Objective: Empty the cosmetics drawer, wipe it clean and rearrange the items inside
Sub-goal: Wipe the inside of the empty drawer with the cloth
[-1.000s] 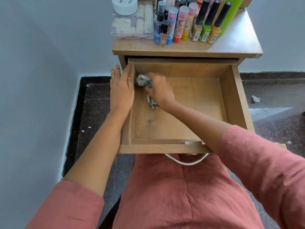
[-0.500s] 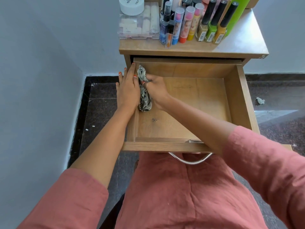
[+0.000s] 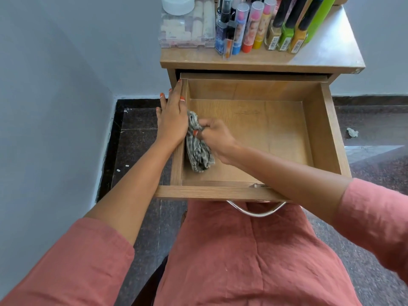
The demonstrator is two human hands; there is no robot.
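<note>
The wooden drawer is pulled out over my lap and holds only a cloth. My right hand grips a grey checked cloth and holds it against the inside of the drawer's left wall. My left hand lies flat with straight fingers on the top and outer side of that left wall. The cosmetics stand on the cabinet top: several tubes and bottles, a clear plastic box and a white round jar.
A metal handle hangs from the drawer front above my lap. A grey wall stands close on the left. A scrap of crumpled paper lies on the dark stone floor at the right.
My right hand has carried the cloth from the back left corner of the drawer toward me along the left wall. My left hand stays on that wall.
</note>
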